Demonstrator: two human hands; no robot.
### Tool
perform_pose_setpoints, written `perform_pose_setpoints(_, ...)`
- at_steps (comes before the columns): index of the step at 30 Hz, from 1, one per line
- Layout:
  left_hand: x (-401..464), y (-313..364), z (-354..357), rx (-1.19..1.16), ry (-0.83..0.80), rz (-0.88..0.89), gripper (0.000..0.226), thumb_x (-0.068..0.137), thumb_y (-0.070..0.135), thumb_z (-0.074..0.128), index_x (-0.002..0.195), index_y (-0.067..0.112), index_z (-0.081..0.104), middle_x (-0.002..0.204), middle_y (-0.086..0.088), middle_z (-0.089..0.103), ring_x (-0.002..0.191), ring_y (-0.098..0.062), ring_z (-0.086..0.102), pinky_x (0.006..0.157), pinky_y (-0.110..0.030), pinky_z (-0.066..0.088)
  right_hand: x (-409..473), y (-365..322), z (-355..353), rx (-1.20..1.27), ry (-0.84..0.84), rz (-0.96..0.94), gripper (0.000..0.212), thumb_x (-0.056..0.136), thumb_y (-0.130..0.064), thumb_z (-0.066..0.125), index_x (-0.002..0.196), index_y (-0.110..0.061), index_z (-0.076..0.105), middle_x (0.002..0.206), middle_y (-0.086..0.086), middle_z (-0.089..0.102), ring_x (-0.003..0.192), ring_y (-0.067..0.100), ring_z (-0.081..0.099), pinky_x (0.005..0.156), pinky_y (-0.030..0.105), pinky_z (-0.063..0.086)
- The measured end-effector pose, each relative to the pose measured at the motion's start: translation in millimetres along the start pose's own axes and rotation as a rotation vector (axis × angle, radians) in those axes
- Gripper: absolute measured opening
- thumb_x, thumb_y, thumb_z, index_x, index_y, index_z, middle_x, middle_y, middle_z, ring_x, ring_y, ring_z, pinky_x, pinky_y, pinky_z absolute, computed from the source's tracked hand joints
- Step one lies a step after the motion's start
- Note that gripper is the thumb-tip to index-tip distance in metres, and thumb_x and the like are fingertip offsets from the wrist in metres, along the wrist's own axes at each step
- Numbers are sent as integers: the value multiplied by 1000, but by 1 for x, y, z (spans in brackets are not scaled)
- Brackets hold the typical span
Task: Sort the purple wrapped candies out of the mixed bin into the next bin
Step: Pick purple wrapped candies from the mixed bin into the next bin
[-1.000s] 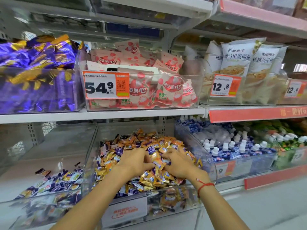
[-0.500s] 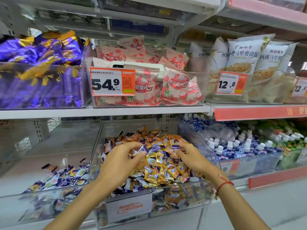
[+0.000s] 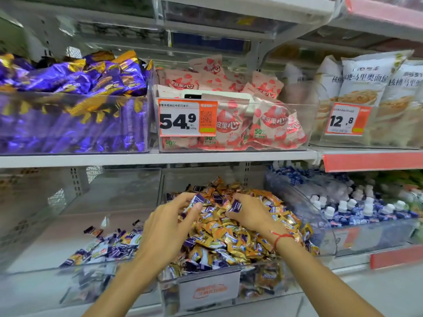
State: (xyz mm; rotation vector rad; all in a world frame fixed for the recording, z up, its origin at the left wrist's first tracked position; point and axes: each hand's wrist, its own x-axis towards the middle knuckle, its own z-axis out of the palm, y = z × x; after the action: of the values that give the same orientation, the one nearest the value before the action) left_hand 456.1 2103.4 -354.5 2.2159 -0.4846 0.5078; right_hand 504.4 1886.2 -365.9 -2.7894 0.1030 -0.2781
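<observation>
- The left hand hovers over the left half of the mixed bin, fingers curled, pinching a purple wrapped candy between thumb and fingertips.
- The right hand reaches into the heap from the right, its fingertips gripping a second purple candy near the top of the pile.
- The two hands sit close together above the heap's crest, a narrow gap between them.
- The next bin stands just left, sharing a clear side wall with the mixed bin; sorted purple candies lie along its front, with bare floor behind them.
- An upper shelf edge runs above both bins, leaving an open span over the pile.
- A bin of small bottles stands on the right.
</observation>
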Motion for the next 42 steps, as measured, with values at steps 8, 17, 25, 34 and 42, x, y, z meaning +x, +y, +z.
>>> perform_pose_setpoints(8, 7, -15, -7, -443, 177, -118, 11, 96, 26, 55, 93, 29, 64, 77, 17, 72, 75, 1, 67, 66, -14, 50, 3, -10, -16, 90, 56, 2, 32, 98, -43, 41, 101, -14, 52, 95, 7, 62, 87, 28, 60, 70, 35, 45)
perform_pose_setpoints(17, 2, -23, -4, -336, 129, -58, 14, 92, 42, 54, 97, 34, 64, 85, 18, 72, 81, 4, 66, 79, -23, 53, 39, -28, 4, -251, -179, -145, 47, 99, -15, 39, 146, -20, 38, 147, 15, 40, 124, 35, 50, 100, 39, 43)
perform_pose_setpoints(25, 4, -16, -1, -135, 96, -65, 20, 92, 45, 54, 104, 33, 66, 88, 16, 72, 86, 1, 66, 80, -34, 54, -29, -14, -46, -37, -558, -224, 48, 104, -23, 41, 150, -20, 28, 157, -3, 24, 142, 24, 30, 114, 31, 26)
perform_pose_setpoints(34, 1, -12, -3, 30, -68, -27, 28, 92, 53, 51, 110, 37, 64, 105, 22, 68, 100, 4, 61, 83, -24, 49, -30, -7, -28, 97, -350, -240, 44, 96, -15, 57, 138, -23, 47, 130, 2, 46, 117, 23, 53, 94, 33, 46)
perform_pose_setpoints(42, -1, -14, -21, -328, -62, -47, 10, 93, 33, 59, 97, 30, 67, 87, 12, 74, 80, -4, 69, 82, -36, 57, -15, -19, -4, 11, -336, -297, 34, 96, -27, 57, 127, -13, 61, 136, 5, 56, 120, 17, 51, 99, 28, 40)
